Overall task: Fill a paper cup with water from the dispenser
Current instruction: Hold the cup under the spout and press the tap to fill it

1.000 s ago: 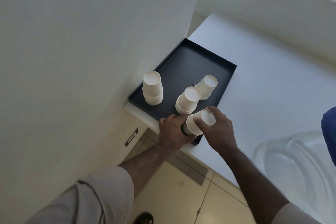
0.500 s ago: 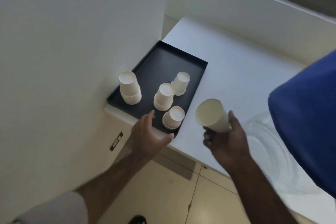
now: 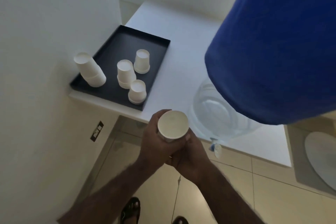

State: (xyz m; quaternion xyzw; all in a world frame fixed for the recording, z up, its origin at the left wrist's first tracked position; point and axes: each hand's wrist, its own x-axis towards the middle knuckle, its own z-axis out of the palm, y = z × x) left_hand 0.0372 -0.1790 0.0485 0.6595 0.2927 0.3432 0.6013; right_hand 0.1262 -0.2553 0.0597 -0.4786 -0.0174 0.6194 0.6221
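A white paper cup (image 3: 172,124) is upright with its empty mouth facing me, held in front of the counter edge. My left hand (image 3: 154,143) wraps its left side and my right hand (image 3: 189,158) grips it from below and the right. The water dispenser is a clear base (image 3: 214,114) under a blue-covered bottle (image 3: 276,45) on the white counter. Its small tap (image 3: 216,148) sticks out over the counter edge, just right of the cup and a little lower in the picture.
A black tray (image 3: 127,42) at the counter's left end holds several upside-down paper cups (image 3: 137,92), some stacked. A white wall stands to the left with a socket plate (image 3: 97,131). A round white lid or bin (image 3: 321,160) sits at the right on the tiled floor.
My right hand carried the cup from the tray and turned it mouth up. My left hand left the tray edge and joined the right on the cup. The view swung right towards the dispenser.
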